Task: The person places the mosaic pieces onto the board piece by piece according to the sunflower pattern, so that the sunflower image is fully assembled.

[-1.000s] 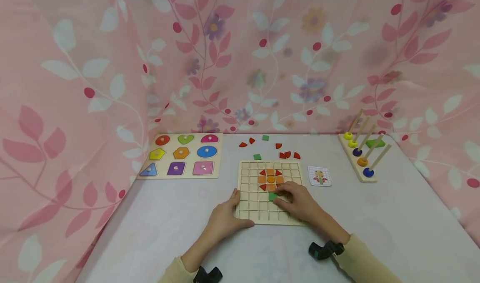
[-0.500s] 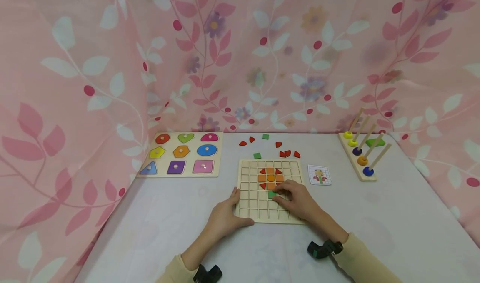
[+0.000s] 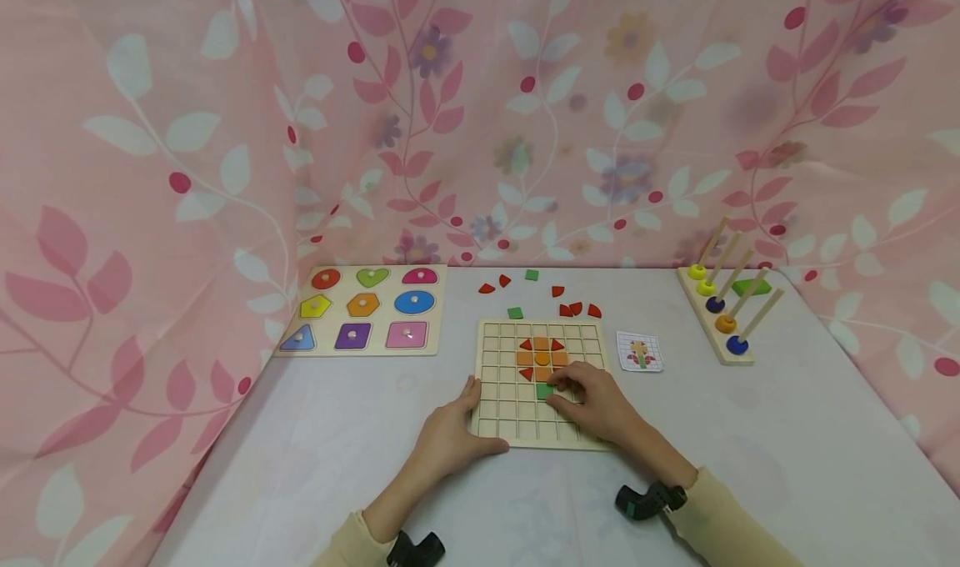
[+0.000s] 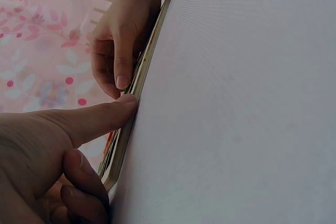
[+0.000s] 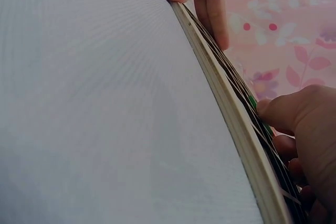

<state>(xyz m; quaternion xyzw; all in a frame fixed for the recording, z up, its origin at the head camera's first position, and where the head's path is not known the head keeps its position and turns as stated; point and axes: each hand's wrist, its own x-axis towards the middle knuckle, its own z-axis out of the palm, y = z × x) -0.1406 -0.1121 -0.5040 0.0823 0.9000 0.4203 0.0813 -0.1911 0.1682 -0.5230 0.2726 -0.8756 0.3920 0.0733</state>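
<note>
A wooden grid board (image 3: 498, 417) lies flat in the middle of the table. My left hand (image 3: 447, 438) holds its near left corner, thumb along the front edge and fingers at the left side; the left wrist view shows the thumb (image 4: 107, 119) on that edge. Below the orange squares sits a green square tile (image 3: 543, 392), pinched at its right side by my right hand (image 3: 596, 400). In the right wrist view the thumb (image 5: 281, 111) meets the green tile at board level. Orange squares and red triangles surround an orange round piece (image 3: 542, 358); the right fingers partly hide one triangle.
Behind the board lie loose red quarter-circle pieces (image 3: 576, 308) and green squares (image 3: 515, 313). A pattern card (image 3: 640, 352) is right of it. A knobbed shape puzzle (image 3: 442, 300) lies back left; a peg stand (image 3: 738, 355) with rings stands back right, beside a green block (image 3: 752, 287).
The green square tile has shifted very slightly left under my right fingers. My left hand keeps its place at the board's corner.
</note>
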